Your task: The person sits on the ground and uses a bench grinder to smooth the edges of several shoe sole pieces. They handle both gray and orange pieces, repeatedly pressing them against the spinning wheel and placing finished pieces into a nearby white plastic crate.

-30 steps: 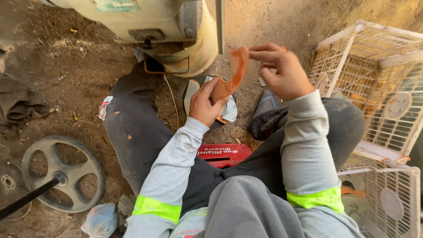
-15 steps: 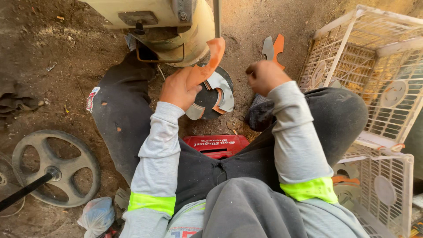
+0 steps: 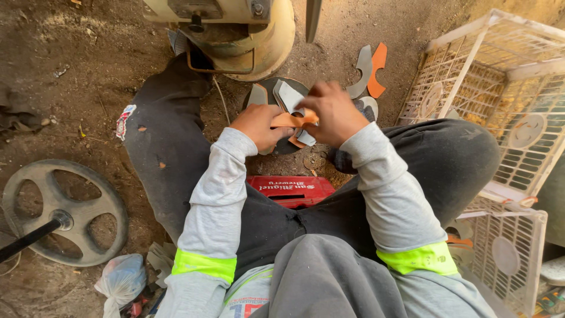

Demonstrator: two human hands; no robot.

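Both hands meet low between the knees. The left hand and the right hand each pinch one end of a flat orange piece, held level just above the dirt floor. Each grip is clenched on that piece, fingers curled over its ends, which looks like a way to keep a thin, floppy cut-out steady while it is lined up. Directly beneath lies a dark round disc with grey cut shapes resting on it; I count two clear ones there, perhaps a third at the hands' edge, hard to tell.

Off to the right on the ground lie two curved pieces side by side and touching, one grey, one orange, apparently set within arm's reach.

The person sits on a red crate, legs spread so the work sits in the gap. A cream-coloured machine stands just beyond the disc. Two white plastic crates stand at the right, one upper, one lower. One spoked metal wheel on a dark shaft lies at the left, well apart, with one small plastic bag near it.
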